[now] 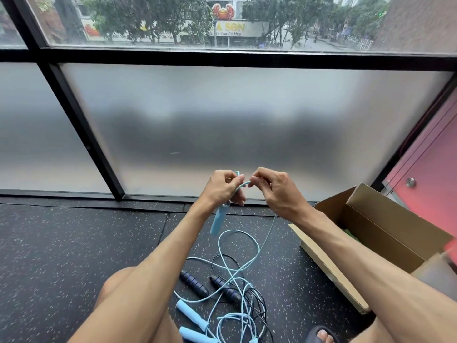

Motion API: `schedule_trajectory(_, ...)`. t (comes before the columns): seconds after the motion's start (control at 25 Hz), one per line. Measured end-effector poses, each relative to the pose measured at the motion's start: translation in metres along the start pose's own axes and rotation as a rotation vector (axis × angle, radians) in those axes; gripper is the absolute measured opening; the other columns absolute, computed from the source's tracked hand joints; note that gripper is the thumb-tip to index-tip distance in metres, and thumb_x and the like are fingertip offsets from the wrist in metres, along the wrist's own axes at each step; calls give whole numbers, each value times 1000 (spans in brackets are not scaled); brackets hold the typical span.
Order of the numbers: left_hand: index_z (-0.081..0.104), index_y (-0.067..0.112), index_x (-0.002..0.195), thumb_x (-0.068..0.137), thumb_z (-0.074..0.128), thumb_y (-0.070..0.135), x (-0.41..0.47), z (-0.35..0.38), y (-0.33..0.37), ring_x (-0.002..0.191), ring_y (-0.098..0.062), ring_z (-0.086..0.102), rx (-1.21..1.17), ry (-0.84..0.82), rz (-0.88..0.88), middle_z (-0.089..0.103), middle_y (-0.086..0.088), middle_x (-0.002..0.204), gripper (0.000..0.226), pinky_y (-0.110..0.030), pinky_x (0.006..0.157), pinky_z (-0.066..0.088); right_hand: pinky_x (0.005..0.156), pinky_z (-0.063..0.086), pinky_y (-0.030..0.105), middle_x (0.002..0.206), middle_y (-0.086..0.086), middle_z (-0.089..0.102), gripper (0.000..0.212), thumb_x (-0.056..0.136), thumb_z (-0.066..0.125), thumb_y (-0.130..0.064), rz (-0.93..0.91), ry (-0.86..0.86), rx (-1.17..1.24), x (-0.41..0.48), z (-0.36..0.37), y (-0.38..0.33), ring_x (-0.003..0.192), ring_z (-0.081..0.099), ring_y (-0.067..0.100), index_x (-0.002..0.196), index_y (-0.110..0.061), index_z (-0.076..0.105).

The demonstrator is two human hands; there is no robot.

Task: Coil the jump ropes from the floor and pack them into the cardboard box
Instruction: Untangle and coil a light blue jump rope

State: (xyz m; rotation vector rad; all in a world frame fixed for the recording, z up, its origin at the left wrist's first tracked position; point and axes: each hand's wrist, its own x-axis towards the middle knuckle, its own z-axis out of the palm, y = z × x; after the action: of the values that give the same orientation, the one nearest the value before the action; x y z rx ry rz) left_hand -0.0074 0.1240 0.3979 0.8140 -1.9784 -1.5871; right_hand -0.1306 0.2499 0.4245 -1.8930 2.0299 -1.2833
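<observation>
Ropes (232,277) lay tangled on the speckled floor (74,243) between the person's knees, pale blue cord crossing dark handles (224,288). Above them the left hand (222,186), fingers curled, gripped the blue cord with one blue handle (218,220) dangling beneath, while the right hand (277,191) pinched the same cord just beside it. Farther right, the open cardboard box (378,219) sat on the floor before a frosted window (222,120).

The ropes (226,289) are heaped on the floor (74,243); the box (385,233) is set at their 2 o'clock, the window (222,125) at 12 o'clock, behind both.
</observation>
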Motion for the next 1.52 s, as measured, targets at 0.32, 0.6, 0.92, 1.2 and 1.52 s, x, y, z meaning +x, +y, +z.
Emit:
schedule_trajectory(0.32, 59, 10, 74, 106, 38, 34, -7, 6, 4, 50, -13, 18, -231, -323, -113, 22, 2, 52, 46, -29, 50, 16, 53, 33, 18, 60, -7, 51, 21, 93, 67, -22, 145, 128, 89, 6, -9, 20, 53, 40, 6, 78, -8, 61)
schedule_trajectory(0.6, 51, 13, 75, 103, 34, 28, -8, 0, 11, 49, -11, 12, -653, -412, -192, 23, 7, 51, 36, -29, 54, 11, 53, 48, 34, 59, 8, 53, 21, 101, 55, -18, 433, -6, 395, 4, 8, 30, 54, 49, 23, 86, -4, 51)
schedule_trajectory(0.92, 60, 1, 95, 105, 40, 20, -2, -5, 10, 58, -20, 54, -892, 28, -27, 55, -7, 71, 30, -29, 60, 49, 75, 59, 54, 84, 25, 68, 16, 104, 46, -19, 776, -475, 487, -13, 9, 22, 74, 70, 39, 107, -5, 41)
schedule_trajectory(1.2, 62, -2, 99, 104, 45, 17, -1, -15, 10, 77, -30, 73, -959, 233, 45, 74, -18, 88, 26, -36, 76, 60, 91, 53, 51, 100, 30, 70, 20, 103, 46, -11, 728, -763, 316, -24, 8, 7, 96, 70, 40, 86, -4, 51)
schedule_trajectory(1.52, 61, -3, 93, 101, 54, 17, 0, -15, 8, 78, -36, 73, -733, 387, 144, 73, -24, 89, 22, -42, 78, 60, 57, 55, 40, 75, 15, 64, 10, 100, 54, -12, 550, -577, 246, -17, 14, 18, 57, 61, 23, 95, -3, 53)
